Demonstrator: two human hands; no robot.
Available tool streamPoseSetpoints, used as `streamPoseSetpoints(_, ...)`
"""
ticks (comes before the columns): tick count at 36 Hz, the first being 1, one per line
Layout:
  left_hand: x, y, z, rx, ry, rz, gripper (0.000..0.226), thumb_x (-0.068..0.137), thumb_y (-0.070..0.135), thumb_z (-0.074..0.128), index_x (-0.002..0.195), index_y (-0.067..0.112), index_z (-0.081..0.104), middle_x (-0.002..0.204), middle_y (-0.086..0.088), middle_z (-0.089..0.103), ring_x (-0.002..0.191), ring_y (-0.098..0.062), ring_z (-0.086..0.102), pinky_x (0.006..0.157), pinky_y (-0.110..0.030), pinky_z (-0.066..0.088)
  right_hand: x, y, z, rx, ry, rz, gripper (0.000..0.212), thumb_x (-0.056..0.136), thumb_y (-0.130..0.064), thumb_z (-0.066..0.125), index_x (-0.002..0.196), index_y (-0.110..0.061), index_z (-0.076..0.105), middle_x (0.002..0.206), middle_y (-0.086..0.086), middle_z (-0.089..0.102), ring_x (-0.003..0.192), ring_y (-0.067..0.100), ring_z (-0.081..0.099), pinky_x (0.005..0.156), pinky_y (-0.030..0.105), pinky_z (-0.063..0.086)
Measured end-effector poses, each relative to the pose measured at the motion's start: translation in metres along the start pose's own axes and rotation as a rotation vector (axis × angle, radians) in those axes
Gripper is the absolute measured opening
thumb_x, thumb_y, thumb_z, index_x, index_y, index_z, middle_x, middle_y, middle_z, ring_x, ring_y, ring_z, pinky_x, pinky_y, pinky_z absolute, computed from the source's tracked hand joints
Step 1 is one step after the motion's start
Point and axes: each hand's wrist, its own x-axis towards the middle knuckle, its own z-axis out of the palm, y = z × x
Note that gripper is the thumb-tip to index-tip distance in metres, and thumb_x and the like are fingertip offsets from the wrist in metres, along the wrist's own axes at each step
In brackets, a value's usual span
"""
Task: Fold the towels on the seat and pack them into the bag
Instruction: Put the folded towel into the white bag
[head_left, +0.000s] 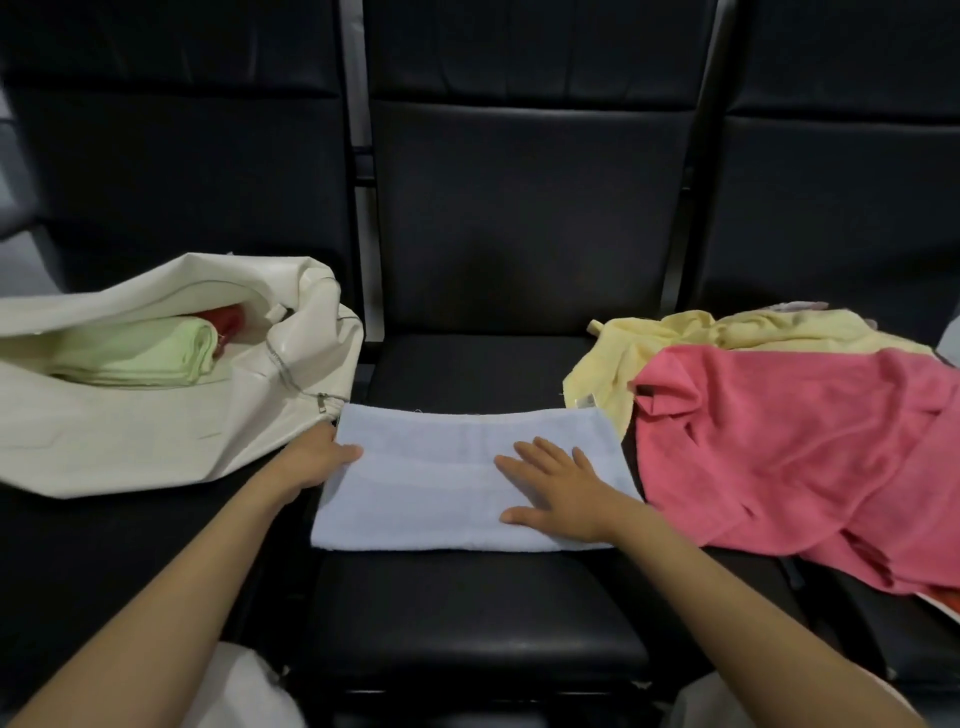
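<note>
1. The right hand (556, 488) lay flat and open on the folded light blue terry towel (447, 483), palm down, fingers spread, and it held nothing; it only pressed on the right half of the cloth.
2. The left hand (319, 457) was at the left edge of the same towel. Its thumb lay on top of the edge and the fingers went under or behind the cloth, so it seemed to pinch that edge, but I could not tell how firmly.
3. The light blue towel was folded to a flat rectangle and lay on the front part of the middle black padded seat (467, 623), between the bag and the loose towels.
4. The white leather-like bag with a zipper (130, 431) lay on the seat at the left, just beside the towel, with its mouth open.
5. Inside the bag there was a folded light green towel (150, 353), and behind it something red (228, 319) that was mostly hidden.
6. On the seat at the right, a crumpled pink towel (789, 457) lay unfolded, touching the right edge of the blue towel.
7. A crumpled pale yellow towel (670, 338) lay behind and partly under the pink one.
</note>
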Motion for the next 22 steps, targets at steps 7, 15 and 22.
streamPoseSetpoints(7,-0.014,0.006,-0.022,-0.229,-0.119,0.123,0.046,0.091,0.006,0.062,0.132,0.025,0.053,0.121,0.001,0.058,0.107,-0.013,0.059,0.074,-0.024,0.049,0.017,-0.008,0.024,-0.036,0.077,0.038,0.091,0.069,-0.083,-0.004,0.15,-0.043,-0.008,0.159,-0.009,-0.02,0.145,0.015,-0.024,0.112,0.057,-0.019)
streamPoseSetpoints(15,-0.031,0.066,-0.025,-0.315,-0.163,0.264,0.047,0.09,0.008,0.062,0.132,0.029,0.056,0.116,0.011,0.055,0.088,-0.003,0.056,0.074,-0.019,0.048,0.03,-0.032,0.024,0.024,0.098,0.058,0.097,0.064,-0.083,-0.007,0.151,-0.041,-0.007,0.16,-0.007,-0.019,0.145,0.016,-0.023,0.112,0.056,-0.021)
streamPoseSetpoints(22,-0.035,0.133,0.042,-0.219,-0.317,0.333,0.055,0.087,0.003,0.064,0.137,0.021,0.052,0.127,-0.001,0.053,0.094,-0.008,0.059,0.064,-0.018,0.051,0.023,-0.025,-0.01,0.543,0.33,0.131,0.051,0.097,-0.034,0.052,0.144,-0.019,0.039,0.149,0.002,0.039,0.14,0.021,0.032,0.113,0.033,0.026)
